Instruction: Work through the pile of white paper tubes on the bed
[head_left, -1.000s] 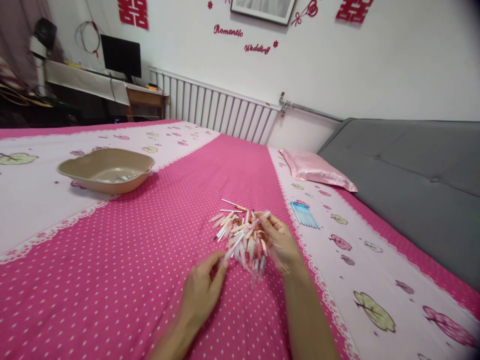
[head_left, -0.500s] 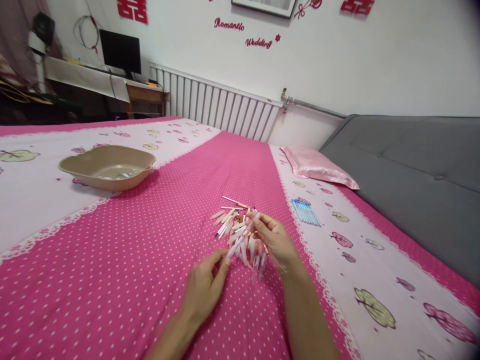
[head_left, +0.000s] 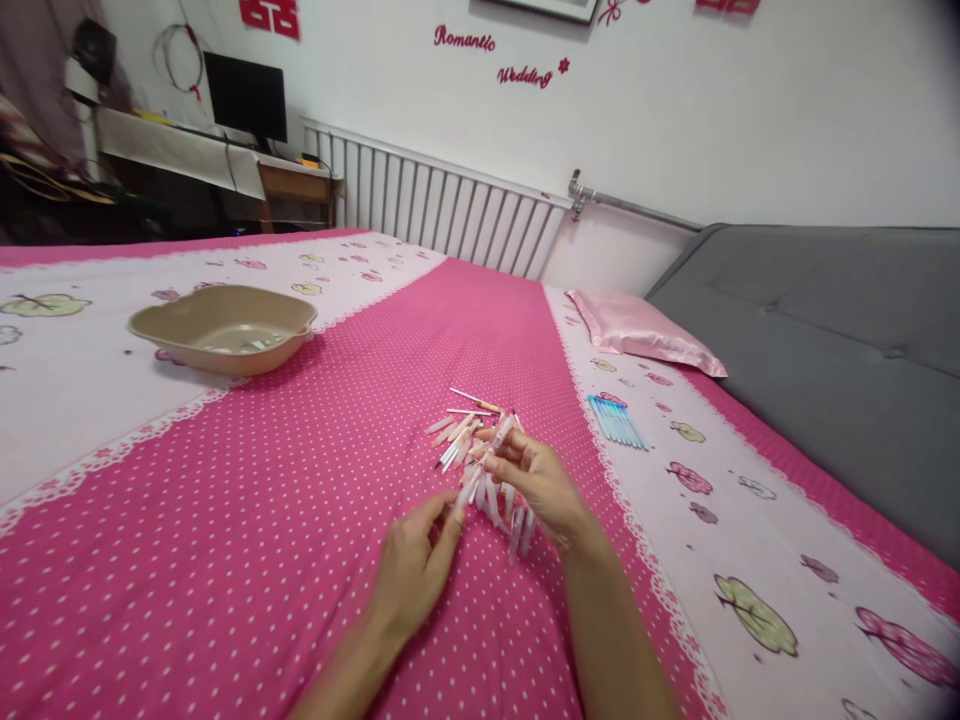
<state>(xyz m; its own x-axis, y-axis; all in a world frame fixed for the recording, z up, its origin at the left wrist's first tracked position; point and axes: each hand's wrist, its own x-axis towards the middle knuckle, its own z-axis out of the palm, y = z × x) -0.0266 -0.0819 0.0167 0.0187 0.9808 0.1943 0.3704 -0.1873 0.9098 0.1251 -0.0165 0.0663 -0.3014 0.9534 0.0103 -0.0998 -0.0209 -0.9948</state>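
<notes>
Far left: a beige heart-shaped plastic basin (head_left: 217,358) sits on the pale border of the bed, well apart from the hands, with a few small bits inside that I cannot make out.
Surface: a pink polka-dot bedspread (head_left: 262,500) runs under everything.
Left hand (head_left: 412,570): rests low on the spread. Its thumb and forefinger are closed to a narrow pinch on the near end of one long pale stick (head_left: 484,468), and the other fingers are loosely curled.
Centre: a loose pile of white-and-peach sticks (head_left: 459,430) lies just beyond both hands.
Right hand (head_left: 544,485): its fingers are curled round a bunch of sticks (head_left: 517,520) that hangs below the palm, while its fingertips meet the far end of the long pale stick.
Step in hand: as I judge it, one stick is being singled out between the two hands.
What that calls for: a light, steady pinch so the bunch stays together.
Right: a row of blue sticks (head_left: 616,422) lies apart on the border, with a pink satin pillow (head_left: 645,335) farther off and a grey sofa (head_left: 825,330) beyond.
</notes>
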